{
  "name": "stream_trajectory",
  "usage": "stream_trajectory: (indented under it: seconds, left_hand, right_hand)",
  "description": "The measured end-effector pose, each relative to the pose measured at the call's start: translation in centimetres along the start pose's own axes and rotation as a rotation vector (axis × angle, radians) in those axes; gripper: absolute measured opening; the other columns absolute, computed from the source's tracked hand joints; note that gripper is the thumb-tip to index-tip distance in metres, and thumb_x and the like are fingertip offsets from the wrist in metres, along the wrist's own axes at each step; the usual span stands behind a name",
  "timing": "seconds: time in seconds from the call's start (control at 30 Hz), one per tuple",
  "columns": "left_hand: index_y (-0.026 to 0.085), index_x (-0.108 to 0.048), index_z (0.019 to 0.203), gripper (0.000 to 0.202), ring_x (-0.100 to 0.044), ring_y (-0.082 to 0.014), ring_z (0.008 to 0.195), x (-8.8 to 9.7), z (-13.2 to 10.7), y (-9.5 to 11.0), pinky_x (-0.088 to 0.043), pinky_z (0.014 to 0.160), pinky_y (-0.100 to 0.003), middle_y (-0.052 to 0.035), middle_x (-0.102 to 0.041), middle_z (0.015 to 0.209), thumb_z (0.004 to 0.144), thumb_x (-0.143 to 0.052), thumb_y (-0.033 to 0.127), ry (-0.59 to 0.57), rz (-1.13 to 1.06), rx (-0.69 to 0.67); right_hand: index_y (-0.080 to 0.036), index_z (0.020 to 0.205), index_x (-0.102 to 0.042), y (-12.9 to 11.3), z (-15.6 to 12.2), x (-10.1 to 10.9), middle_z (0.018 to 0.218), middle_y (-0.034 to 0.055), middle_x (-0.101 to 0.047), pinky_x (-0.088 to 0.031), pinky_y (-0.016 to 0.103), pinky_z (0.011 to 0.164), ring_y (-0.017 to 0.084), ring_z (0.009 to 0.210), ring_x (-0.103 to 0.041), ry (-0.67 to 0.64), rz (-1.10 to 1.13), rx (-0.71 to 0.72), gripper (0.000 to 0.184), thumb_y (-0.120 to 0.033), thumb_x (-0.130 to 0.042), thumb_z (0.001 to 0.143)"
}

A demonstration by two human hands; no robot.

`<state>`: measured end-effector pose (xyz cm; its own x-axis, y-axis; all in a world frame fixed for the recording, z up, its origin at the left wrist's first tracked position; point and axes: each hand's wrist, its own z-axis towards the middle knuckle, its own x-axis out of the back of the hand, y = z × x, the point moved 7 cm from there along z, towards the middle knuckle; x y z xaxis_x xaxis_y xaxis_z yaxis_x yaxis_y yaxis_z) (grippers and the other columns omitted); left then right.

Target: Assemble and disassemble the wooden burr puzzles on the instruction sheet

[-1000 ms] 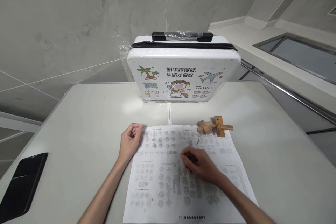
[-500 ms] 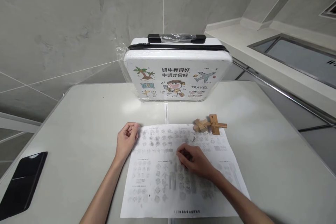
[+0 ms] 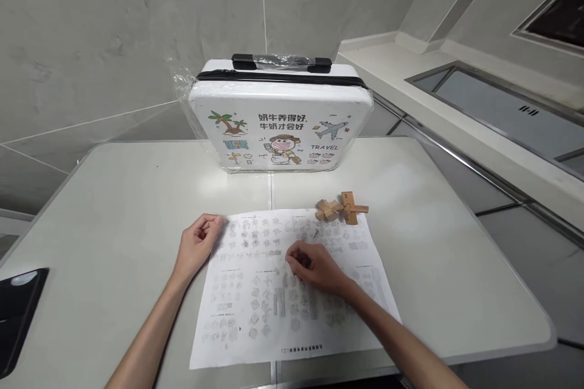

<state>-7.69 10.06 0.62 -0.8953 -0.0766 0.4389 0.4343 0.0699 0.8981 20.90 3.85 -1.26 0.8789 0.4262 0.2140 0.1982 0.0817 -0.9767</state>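
A white printed sheet covered in small grey puzzle diagrams lies flat on the table in front of me. My left hand rests at its upper left corner, fingers curled loosely, touching the paper's edge. My right hand lies on the middle of the sheet with its fingers curled under; nothing shows in it. A wooden interlocking puzzle of light blocks sits at the sheet's upper right corner, apart from both hands.
A white suitcase with cartoon travel prints stands upright at the table's far edge, wrapped in clear plastic. A black phone lies at the near left. A ledge with a metal rail runs along the right.
The view has swung to the right, so everything sits further left in the picture. Both hands keep their places on the sheet.
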Motion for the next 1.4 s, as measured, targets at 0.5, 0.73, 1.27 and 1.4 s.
stream_trajectory:
  seconds: [0.5,0.73,1.27,1.4]
  left_hand:
    - [0.019,-0.072,0.092,0.040,-0.037,-0.0120,0.057,-0.1,0.1,0.2,-0.030,0.053,-0.023,0.0044,-0.043,0.063,0.096,-0.065,0.059,0.008,0.030,0.001]
    - [0.019,-0.071,0.089,0.040,-0.039,-0.0125,0.056,-0.5,0.2,0.9,-0.031,0.053,-0.024,0.0045,-0.044,0.063,0.095,-0.066,0.059,0.032,0.027,0.000]
    - [0.019,-0.071,0.091,0.039,-0.039,-0.0127,0.055,-0.3,0.5,0.9,-0.031,0.052,-0.024,0.0048,-0.045,0.061,0.094,-0.065,0.058,0.042,0.023,0.030]
    - [0.020,-0.071,0.092,0.039,-0.041,-0.0131,0.055,-0.2,0.5,0.8,-0.032,0.052,-0.024,0.0046,-0.046,0.061,0.093,-0.066,0.059,0.038,0.028,0.037]
  right_hand:
    - [-0.022,0.091,-0.064,0.0,0.0,0.1,0.065,-0.0033,-0.063,-0.049,0.025,0.052,0.013,0.052,-0.061,0.014,0.039,0.014,0.020,-0.035,-0.057,0.105]
    - [-0.022,0.089,-0.061,0.3,0.1,1.1,0.063,-0.0040,-0.064,-0.047,0.024,0.047,0.012,0.048,-0.058,0.071,0.288,-0.068,0.028,-0.045,-0.063,0.103]
    - [-0.027,0.073,-0.046,3.2,-0.7,6.7,0.045,-0.0105,-0.029,-0.020,0.026,0.029,0.011,0.030,-0.017,0.476,0.855,-0.142,0.055,-0.074,-0.039,0.102]
    - [-0.027,0.072,-0.042,3.8,-0.8,7.5,0.047,-0.0110,-0.027,-0.020,0.026,0.028,0.011,0.031,-0.013,0.545,0.941,-0.150,0.055,-0.072,-0.042,0.103]
